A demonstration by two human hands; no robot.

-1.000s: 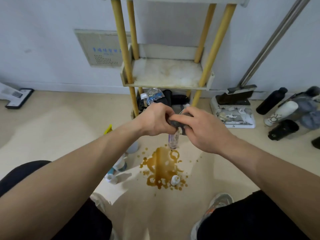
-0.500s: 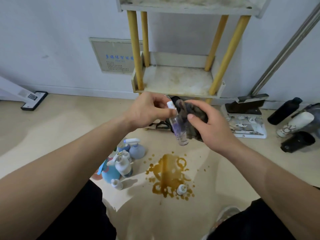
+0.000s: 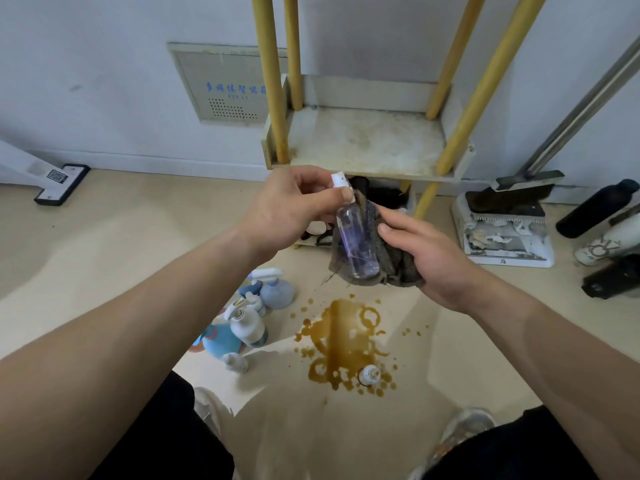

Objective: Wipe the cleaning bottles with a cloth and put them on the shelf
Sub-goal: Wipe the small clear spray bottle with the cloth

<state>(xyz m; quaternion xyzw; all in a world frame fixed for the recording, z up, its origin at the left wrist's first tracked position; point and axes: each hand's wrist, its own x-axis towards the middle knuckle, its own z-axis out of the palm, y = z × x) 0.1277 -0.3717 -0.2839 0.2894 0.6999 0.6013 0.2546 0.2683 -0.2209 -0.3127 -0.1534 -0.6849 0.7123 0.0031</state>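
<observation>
Wiping one small bottle, so the task is early by my read. The left hand pinches the bottle's neck just under the white cap, thumb and fingers curled round it. The bottle hangs tilted between both hands. The right hand holds the cloth bunched in its palm, thumb over it. The cloth wraps the far side and bottom of the bottle, touching it.

The bottle is a slim clear plastic cylinder, smooth, with purple-tinted liquid inside. The cloth is dark grey, coarse and limp, frayed at its lower edge.

The shelf sits just beyond both hands: a pale flat board with a raised rim, scuffed and stained, on round yellow posts. No bottle stands on the visible tier, so nothing is placed yet as far as shown.

Below the left hand, a cluster of bottles sits on the floor, rounded, blue and white, some with trigger tops, likely waiting. Below the right hand, a tiny bottle stands in a glossy brown spill.

Left to do: finish this wipe, shelve the bottle, repeat for the rest.
</observation>
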